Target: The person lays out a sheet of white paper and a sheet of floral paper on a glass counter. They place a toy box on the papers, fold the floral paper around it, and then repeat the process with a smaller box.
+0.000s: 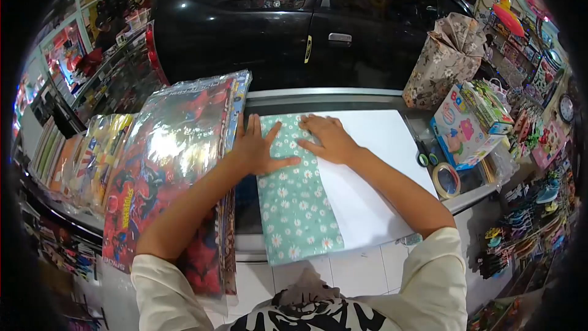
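A sheet of green daisy-print wrapping paper [297,208] lies on the counter, its white reverse [373,165] spreading to the right. The patterned part forms a strip along the left side. My left hand [252,147] presses on the upper left of that strip, fingers spread, with the fingertips near its left edge. Flat on the paper, my right hand [331,140] rests where the print meets the white, its fingers reaching over the printed strip. Neither hand grips anything.
Plastic-wrapped Spider-Man packs [171,141] are stacked at the left. Scissors [427,158], a tape roll [446,181] and a toy box [459,129] sit at the right. A floral-wrapped parcel [444,58] stands behind. A black car [257,30] is beyond the counter.
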Available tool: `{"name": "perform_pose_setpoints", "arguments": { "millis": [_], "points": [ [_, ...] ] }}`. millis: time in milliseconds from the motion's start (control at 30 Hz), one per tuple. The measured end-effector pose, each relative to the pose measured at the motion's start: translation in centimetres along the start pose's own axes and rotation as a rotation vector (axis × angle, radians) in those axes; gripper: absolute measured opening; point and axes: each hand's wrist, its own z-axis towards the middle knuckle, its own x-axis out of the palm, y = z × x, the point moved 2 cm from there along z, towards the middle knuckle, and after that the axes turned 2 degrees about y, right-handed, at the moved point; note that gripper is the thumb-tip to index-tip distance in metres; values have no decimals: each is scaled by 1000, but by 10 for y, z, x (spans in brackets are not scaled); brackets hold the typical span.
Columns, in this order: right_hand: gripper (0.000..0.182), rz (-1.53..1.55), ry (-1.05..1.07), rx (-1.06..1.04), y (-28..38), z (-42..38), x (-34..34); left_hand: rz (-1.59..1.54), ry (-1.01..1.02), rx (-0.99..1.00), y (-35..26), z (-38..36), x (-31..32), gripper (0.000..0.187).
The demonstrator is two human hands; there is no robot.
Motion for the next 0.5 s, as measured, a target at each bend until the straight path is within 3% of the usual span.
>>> {"name": "perform_pose_setpoints", "arguments": {
  "millis": [67,233,500],
  "points": [
    [54,-17,12,-3,2,0,1,-60,-34,28,5,3,9,111],
    [53,-48,-15,7,1,2,4,103,-149,42,-6,-10,11,93],
    [52,-36,-46,20,-1,3,5,-7,-232,135,-40,-83,21,97]
  ]
}}
